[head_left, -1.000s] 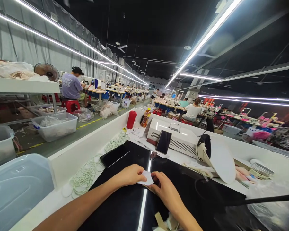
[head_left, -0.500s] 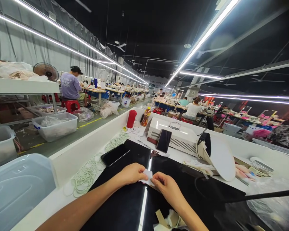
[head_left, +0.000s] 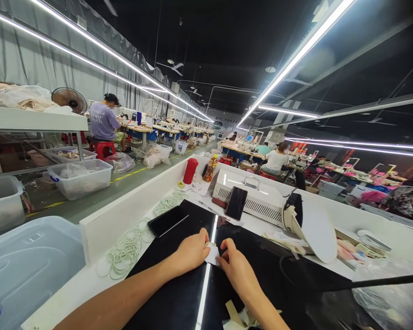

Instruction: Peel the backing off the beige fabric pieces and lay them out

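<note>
Pale green cords [head_left: 129, 250] lay looped beside a flat black device [head_left: 168, 221]. The left hand [head_left: 193, 251] pinched a small white piece [head_left: 212, 254] between its fingers, over the black worktop [head_left: 165, 288]. The right hand [head_left: 237, 266] curved its fingers at the piece's right edge; whether they gripped, I could not tell.

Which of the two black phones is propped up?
The phone in front of the vented white box: it stands tilted up, while the other phone lies flat beside the pale green cords.
</note>
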Demonstrator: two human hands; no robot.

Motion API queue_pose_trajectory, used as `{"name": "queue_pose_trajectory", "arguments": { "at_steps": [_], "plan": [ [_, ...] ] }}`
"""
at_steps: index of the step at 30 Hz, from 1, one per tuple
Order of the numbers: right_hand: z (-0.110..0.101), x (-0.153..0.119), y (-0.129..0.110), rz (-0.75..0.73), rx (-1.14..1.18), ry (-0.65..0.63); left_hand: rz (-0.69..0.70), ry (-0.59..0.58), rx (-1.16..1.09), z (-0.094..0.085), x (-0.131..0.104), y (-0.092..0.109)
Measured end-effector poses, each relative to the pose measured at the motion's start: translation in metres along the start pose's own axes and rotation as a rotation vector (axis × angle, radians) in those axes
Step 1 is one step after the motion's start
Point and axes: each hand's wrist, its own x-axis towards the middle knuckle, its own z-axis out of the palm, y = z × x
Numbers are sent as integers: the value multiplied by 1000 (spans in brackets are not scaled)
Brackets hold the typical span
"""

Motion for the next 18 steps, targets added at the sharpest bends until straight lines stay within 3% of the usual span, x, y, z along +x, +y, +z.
{"name": "queue_pose_trajectory", "arguments": {
  "at_steps": [11,18],
  "plan": [
    [-1,-3,-8,-145,-192,-5,-3,17,97,1,-2,3],
    [0,-5,-13,-160,-391,-18,-37,32,215,-3,0,5]
  ]
}}
